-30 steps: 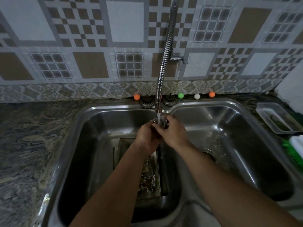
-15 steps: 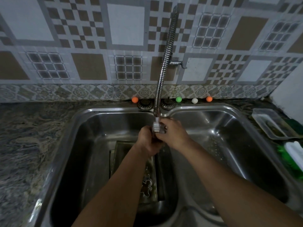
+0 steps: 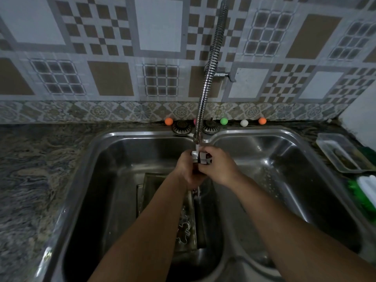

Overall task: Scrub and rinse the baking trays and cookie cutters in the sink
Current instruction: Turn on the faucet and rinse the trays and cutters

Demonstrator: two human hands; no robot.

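Head view shows both hands, left hand [image 3: 186, 169] and right hand [image 3: 217, 166], pinching a small cookie cutter [image 3: 203, 157] under the tap [image 3: 209, 78] at 12 o'clock, probably to rinse it.

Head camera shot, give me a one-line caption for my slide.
Both hands, left hand and right hand, hold a metal cookie cutter under the spring faucet above the left sink basin.
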